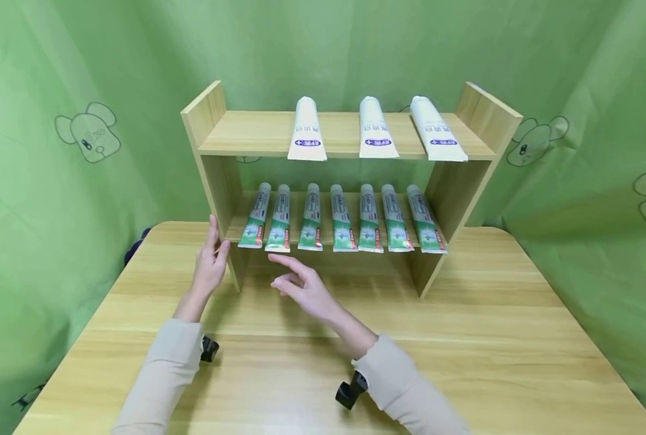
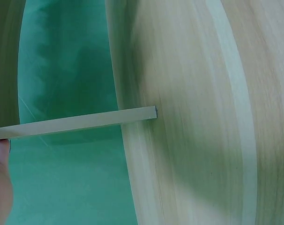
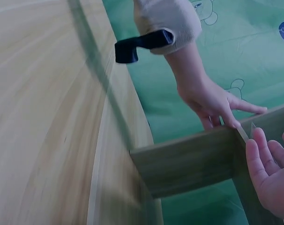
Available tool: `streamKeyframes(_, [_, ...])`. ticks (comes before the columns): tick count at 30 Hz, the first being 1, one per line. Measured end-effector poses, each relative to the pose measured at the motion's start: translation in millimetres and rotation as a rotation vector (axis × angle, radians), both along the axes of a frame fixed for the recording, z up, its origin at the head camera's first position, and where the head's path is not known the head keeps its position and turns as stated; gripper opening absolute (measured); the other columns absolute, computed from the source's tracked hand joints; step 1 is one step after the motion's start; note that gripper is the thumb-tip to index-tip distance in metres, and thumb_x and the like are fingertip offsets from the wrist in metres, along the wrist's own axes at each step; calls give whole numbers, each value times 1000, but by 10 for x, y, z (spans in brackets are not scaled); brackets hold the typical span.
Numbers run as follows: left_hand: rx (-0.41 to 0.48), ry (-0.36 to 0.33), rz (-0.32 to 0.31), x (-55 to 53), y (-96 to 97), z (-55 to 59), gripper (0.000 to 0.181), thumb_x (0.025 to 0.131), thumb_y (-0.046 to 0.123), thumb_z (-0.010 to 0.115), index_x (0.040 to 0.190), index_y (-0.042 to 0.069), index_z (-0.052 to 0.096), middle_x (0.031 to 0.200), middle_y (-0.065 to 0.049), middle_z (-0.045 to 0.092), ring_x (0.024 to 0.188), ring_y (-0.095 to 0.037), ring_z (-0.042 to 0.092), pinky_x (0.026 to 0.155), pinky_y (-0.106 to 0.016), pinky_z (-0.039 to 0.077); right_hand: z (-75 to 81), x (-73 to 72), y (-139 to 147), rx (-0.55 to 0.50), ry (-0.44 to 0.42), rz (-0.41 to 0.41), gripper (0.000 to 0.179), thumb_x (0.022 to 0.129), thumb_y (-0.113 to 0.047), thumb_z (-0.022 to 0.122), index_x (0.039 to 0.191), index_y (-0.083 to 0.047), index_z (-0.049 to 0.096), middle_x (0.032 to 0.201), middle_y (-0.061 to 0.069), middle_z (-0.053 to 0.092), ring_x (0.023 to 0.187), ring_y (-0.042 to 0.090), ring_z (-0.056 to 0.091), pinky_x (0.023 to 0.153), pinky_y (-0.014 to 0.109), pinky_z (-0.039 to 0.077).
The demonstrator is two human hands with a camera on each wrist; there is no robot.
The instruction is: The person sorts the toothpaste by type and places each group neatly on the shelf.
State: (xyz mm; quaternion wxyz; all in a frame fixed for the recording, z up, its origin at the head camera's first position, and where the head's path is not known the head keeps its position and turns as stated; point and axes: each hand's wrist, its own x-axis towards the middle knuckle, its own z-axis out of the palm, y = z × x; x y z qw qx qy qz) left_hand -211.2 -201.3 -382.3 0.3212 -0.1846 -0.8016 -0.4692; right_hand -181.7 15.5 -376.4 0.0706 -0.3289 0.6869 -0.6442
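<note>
My left hand (image 1: pixel 209 269) holds the left side panel of a wooden two-tier shelf (image 1: pixel 258 134), thumb near the lower board and fingers along the outer face. The right wrist view also shows this left hand (image 3: pixel 210 98) on the panel's edge. My right hand (image 1: pixel 307 290) hovers just below the lower board with nothing in it, index finger stretched toward the left and the others loosely bent. Above it, several green-and-white toothpaste tubes (image 1: pixel 312 217) lie in a row on the lower board. Three white tubes (image 1: pixel 376 128) lie on the upper board.
The shelf stands on a light wooden table (image 1: pixel 464 338). Behind and around it hangs a green curtain (image 1: pixel 334 48) with bear drawings. Black wrist mounts (image 1: pixel 350 389) sit at both sleeves. The tubes' flat ends overhang the boards' front edges.
</note>
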Motion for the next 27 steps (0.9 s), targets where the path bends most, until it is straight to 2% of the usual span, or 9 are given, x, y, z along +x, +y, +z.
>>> streamKeyframes(4, [-3,6,6,-14,-3,1,84,92,-9,42,141,48,5,124,-45,31,111,-57,39,95,-64,36,-8,11,142,21,16,-28,50,91,-2,51,138,-2,34,139,15,39,92,28,60,72,34,57])
streamKeyframes(9, [9,12,-38,3,-20,0,82,92,-8,42,143,44,4,125,-44,32,110,-57,40,88,-63,41,-55,42,325,60,38,-60,55,90,-2,53,140,-3,31,144,14,33,97,34,58,82,29,55])
streamKeyframes(11, [23,-4,-62,28,-25,5,79,92,-8,43,146,34,3,127,-43,32,111,-57,40,87,-60,43,-89,54,412,86,59,-73,56,90,-2,53,141,-3,29,144,15,33,98,35,57,84,26,54])
streamKeyframes(15, [4,-50,-64,98,-40,30,66,90,-9,45,143,0,7,130,-43,28,114,-55,38,89,-55,44,-167,74,616,164,104,-107,59,90,-4,55,142,-5,28,144,16,33,96,30,58,80,25,56])
streamKeyframes(18, [-30,-106,-49,164,-55,47,62,90,-8,46,139,-12,8,133,-43,23,117,-53,36,93,-51,42,-202,102,780,228,128,-142,59,89,-8,57,141,-7,30,143,16,34,95,24,59,78,24,56])
streamKeyframes(20, [-36,-146,-52,209,-65,51,63,90,-7,47,140,-11,9,135,-42,20,119,-52,36,95,-48,41,-139,171,865,266,135,-162,58,89,-6,58,140,-3,30,141,19,35,95,26,58,80,27,56])
streamKeyframes(22, [-27,-190,-63,246,-65,40,64,91,-6,47,141,-10,7,137,-40,17,120,-52,34,96,-48,40,-159,199,969,302,144,-190,58,89,-8,58,140,-3,31,139,19,37,96,26,58,80,29,56])
streamKeyframes(25, [-4,-250,-100,234,-79,-57,68,91,-4,47,143,-4,3,143,-35,11,123,-52,30,97,-52,39,-201,236,1129,360,173,-245,60,89,-11,59,140,-3,31,138,20,38,99,31,57,83,38,56])
streamKeyframes(27, [2,-281,-130,221,-86,-128,70,92,-2,47,145,0,0,146,-30,6,126,-50,26,98,-53,38,-298,216,1248,412,216,-299,63,88,-17,61,142,-7,31,141,16,36,110,32,53,91,43,51])
